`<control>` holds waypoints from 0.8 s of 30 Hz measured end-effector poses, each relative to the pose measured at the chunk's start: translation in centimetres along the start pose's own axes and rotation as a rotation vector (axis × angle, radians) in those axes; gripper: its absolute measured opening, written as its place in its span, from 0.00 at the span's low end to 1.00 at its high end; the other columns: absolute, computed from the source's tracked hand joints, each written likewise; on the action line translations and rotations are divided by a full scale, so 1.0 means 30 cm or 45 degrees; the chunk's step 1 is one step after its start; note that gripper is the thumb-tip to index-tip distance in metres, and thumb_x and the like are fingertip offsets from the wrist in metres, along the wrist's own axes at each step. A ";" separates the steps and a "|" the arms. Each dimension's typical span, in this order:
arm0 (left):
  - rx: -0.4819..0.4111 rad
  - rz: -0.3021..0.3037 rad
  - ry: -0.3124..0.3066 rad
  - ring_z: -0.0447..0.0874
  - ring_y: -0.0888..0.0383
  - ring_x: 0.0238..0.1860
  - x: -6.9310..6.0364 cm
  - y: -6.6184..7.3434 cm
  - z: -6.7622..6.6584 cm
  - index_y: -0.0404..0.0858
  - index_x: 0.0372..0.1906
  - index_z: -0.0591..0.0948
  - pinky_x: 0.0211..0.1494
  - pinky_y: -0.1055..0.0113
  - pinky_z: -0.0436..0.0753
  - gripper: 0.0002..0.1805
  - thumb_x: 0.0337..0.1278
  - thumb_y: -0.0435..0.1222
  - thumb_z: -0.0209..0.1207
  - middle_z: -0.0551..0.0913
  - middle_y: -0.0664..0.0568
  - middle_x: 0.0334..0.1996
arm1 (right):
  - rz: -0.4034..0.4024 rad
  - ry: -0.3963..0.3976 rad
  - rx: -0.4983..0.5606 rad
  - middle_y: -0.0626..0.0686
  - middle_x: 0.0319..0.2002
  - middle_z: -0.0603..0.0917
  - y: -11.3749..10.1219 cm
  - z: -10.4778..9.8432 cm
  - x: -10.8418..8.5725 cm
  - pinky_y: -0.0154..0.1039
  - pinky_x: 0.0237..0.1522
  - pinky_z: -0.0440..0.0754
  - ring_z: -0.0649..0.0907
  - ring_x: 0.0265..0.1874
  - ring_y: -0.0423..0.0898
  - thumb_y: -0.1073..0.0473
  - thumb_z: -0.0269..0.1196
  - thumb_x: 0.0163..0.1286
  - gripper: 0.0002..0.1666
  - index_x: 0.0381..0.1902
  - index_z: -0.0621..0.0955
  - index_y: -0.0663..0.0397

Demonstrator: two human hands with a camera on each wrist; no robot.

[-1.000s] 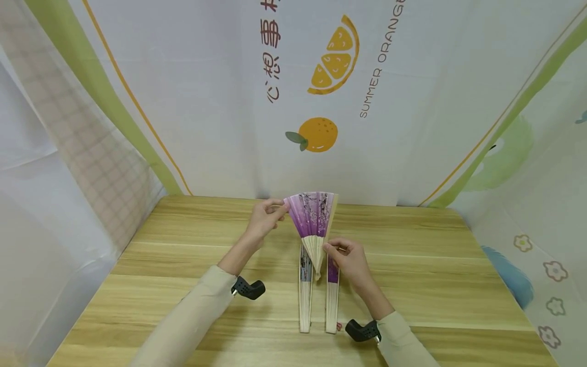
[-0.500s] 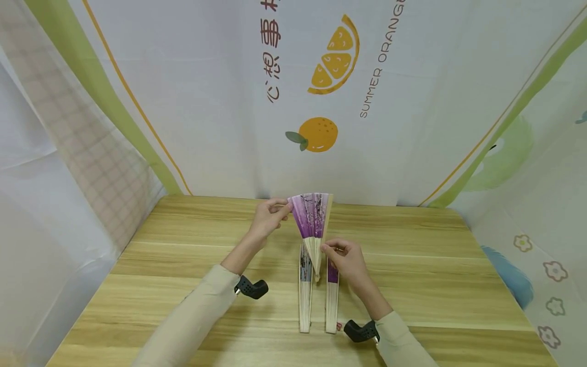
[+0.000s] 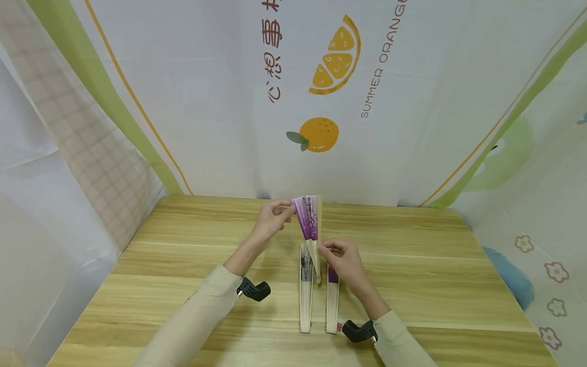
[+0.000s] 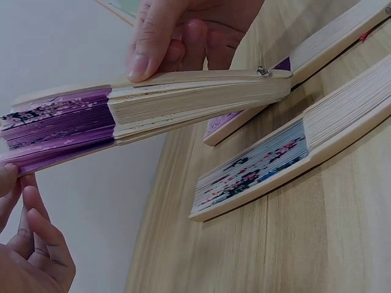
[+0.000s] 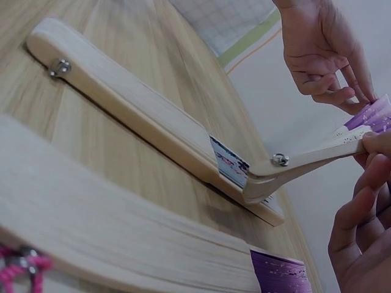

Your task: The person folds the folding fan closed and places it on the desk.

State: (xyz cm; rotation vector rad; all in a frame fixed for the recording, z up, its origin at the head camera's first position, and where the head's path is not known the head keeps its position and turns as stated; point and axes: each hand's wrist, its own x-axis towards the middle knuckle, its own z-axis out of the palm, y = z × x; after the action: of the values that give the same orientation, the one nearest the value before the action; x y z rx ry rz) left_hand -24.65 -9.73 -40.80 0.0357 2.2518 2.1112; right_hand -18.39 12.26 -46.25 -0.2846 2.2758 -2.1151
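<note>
A purple folding fan [image 3: 308,219] with a blossom print is held up, partly spread, its pivot end low. My left hand [image 3: 271,220] pinches the upper left corner of its leaf between thumb and fingers. With thumb and fingertips, my right hand [image 3: 345,261] pinches the outer stick on the other side. In the left wrist view the fan's pleats [image 4: 61,125] lie close together, with a metal rivet at the pivot. Below it on the table lie a folded grey-blue fan [image 3: 305,290] and a folded purple fan [image 3: 332,300], side by side.
The wooden table [image 3: 192,229] stretches out on both sides of the fans. A white curtain [image 3: 220,127] with orange prints hangs behind its back edge. A small red cord [image 3: 339,326] lies by the lower end of the folded purple fan.
The held fan has narrowed from a wide spread to a slim wedge. Its right edge has swung left, my right hand moving left with it; my left hand has shifted slightly right.
</note>
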 end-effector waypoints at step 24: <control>0.122 0.071 -0.143 0.81 0.50 0.38 -0.028 -0.042 0.030 0.33 0.49 0.85 0.36 0.64 0.77 0.11 0.68 0.36 0.65 0.87 0.46 0.38 | -0.016 -0.002 -0.039 0.65 0.32 0.82 0.009 0.009 0.016 0.31 0.19 0.65 0.70 0.18 0.40 0.66 0.66 0.72 0.06 0.39 0.86 0.66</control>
State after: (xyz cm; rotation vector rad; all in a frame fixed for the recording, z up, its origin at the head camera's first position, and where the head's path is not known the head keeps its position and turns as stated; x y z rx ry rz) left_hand -23.73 -8.95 -42.10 0.2176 2.3099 1.9715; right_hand -18.87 11.94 -46.48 -0.3016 2.3137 -2.0861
